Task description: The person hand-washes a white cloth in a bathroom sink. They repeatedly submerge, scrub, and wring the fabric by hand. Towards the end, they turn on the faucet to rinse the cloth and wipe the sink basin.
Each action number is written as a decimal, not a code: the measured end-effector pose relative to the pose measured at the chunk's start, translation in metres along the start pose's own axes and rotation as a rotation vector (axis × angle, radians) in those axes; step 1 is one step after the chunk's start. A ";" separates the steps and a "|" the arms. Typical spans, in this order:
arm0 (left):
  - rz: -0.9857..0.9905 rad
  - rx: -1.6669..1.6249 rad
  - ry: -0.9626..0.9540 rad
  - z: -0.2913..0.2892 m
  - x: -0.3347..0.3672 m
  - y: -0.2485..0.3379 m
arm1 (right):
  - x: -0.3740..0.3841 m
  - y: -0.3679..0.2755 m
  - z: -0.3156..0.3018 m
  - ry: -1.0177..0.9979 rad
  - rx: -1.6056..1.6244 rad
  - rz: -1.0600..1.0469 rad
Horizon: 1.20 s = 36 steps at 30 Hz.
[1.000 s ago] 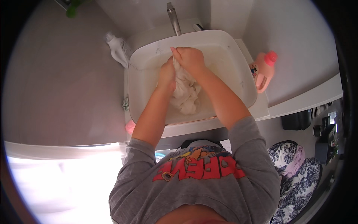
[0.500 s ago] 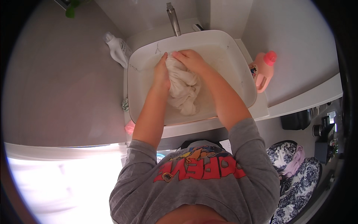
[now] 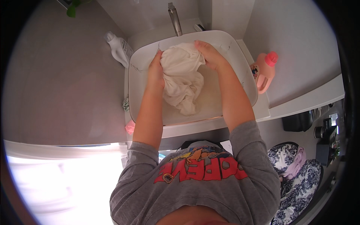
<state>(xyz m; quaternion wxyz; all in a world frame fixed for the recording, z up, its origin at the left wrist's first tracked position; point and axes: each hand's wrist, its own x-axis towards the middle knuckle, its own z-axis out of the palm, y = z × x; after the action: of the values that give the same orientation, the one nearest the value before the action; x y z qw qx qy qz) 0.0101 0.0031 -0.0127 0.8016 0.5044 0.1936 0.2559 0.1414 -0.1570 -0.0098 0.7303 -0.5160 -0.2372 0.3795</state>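
A wet white cloth (image 3: 182, 62), perhaps a garment, is stretched between my two hands over a white basin (image 3: 140, 88) with cloudy water in it. My left hand (image 3: 155, 71) grips the cloth's left edge, thumb on top. At the far right corner of the cloth, my right hand (image 3: 208, 54) pinches it between thumb and fingers. The upper part is spread fairly flat, while the lower part hangs in bunched folds down to the water. The fingertips under the cloth are hidden.
Behind the basin stands a metal faucet (image 3: 174, 20). A white bottle (image 3: 119, 50) is left of the basin, a pink bottle with handle (image 3: 264, 71) right of it. A pink item (image 3: 130, 127) and a patterned cloth (image 3: 126, 104) lie at the left edge. Patterned fabric (image 3: 303, 191) is at lower right.
My hands have moved apart, the right one to the right and slightly away from me. The top of the cloth, bunched before, is now spread wide between them.
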 end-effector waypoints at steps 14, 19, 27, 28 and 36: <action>-0.139 -0.023 -0.131 0.012 -0.005 -0.022 | 0.005 0.014 0.027 -0.011 -0.037 -0.046; -0.174 -0.541 -0.449 -0.040 0.034 -0.050 | 0.001 0.001 0.023 0.136 -0.251 -0.002; -0.397 -0.248 -0.052 0.018 -0.006 -0.023 | -0.005 0.018 0.064 0.330 -0.977 -0.274; -0.414 -0.256 -0.035 0.018 -0.005 -0.022 | -0.010 0.017 0.078 0.299 -1.052 -0.294; -0.304 -0.255 -0.022 -0.014 0.011 -0.043 | -0.006 0.043 0.098 0.225 -1.211 -0.640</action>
<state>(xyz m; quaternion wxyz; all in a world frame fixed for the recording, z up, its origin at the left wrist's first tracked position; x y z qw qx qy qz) 0.0202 0.0038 -0.0578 0.8904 0.3667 0.2248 0.1490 0.0519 -0.0978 -0.0151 0.4098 -0.7737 -0.4706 -0.1095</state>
